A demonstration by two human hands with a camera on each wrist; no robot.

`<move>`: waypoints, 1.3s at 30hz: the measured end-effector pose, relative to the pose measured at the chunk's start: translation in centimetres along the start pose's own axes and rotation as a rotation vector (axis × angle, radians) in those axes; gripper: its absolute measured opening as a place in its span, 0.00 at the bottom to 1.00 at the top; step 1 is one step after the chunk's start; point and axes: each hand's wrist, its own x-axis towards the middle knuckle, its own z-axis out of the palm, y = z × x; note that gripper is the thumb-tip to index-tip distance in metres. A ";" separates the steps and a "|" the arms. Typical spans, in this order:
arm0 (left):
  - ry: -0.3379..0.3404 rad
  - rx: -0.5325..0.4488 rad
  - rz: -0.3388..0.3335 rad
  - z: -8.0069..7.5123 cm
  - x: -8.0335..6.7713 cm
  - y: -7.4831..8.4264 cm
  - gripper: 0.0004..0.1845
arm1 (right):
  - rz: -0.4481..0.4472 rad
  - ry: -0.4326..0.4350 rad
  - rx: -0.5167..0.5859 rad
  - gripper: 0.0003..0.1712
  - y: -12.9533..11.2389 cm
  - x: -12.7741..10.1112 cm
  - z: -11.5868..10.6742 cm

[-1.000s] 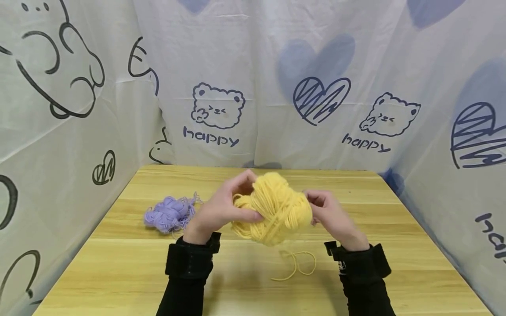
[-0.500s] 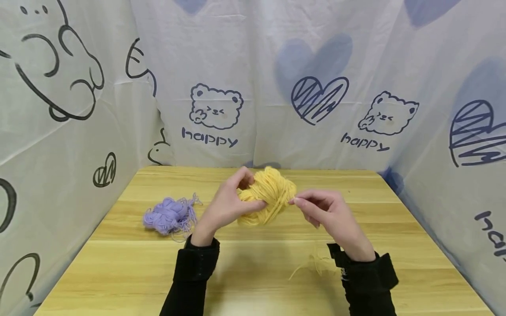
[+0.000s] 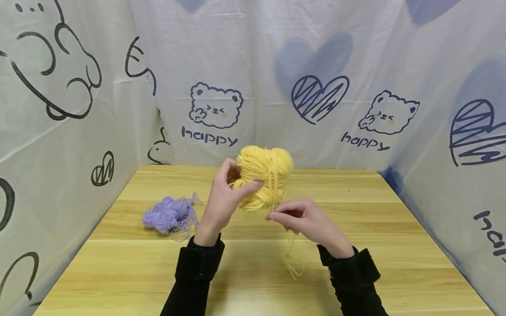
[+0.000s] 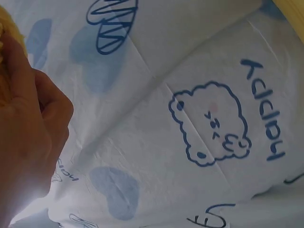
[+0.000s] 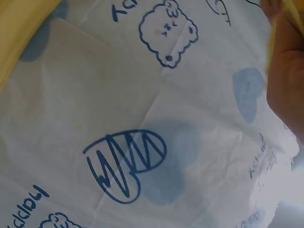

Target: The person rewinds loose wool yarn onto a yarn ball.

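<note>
Here your left hand (image 3: pixel 223 197) grips the yellow yarn ball (image 3: pixel 262 174) raised above the wooden table (image 3: pixel 245 281), steadying it; your right hand (image 3: pixel 304 219) pinches its loose strand (image 3: pixel 272 184) taut beneath. Purple yarn (image 3: pixel 168 214) lies left.

Bright, even light, soft shadows under the arms, sharp head view, blurry close-up wrist views.
</note>
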 end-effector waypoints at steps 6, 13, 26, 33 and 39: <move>-0.107 -0.164 -0.016 -0.3 -0.1 0.5 0.18 | 0.011 -0.023 0.078 0.12 1.3 0.4 -0.6; -0.378 -0.163 -0.029 -1.2 -0.5 1.1 0.21 | 0.075 0.025 0.106 0.07 1.6 -0.4 -2.2; -0.439 0.226 0.071 -0.7 -0.4 0.0 0.21 | -0.071 0.308 0.163 0.08 0.1 -1.5 -2.0; -0.149 0.217 -0.023 -0.4 -0.1 0.0 0.21 | -0.128 0.288 0.099 0.08 -1.4 -1.3 -1.1; -0.020 0.087 -0.042 -0.5 0.1 0.1 0.21 | -0.119 0.135 0.017 0.09 -1.4 -1.1 0.0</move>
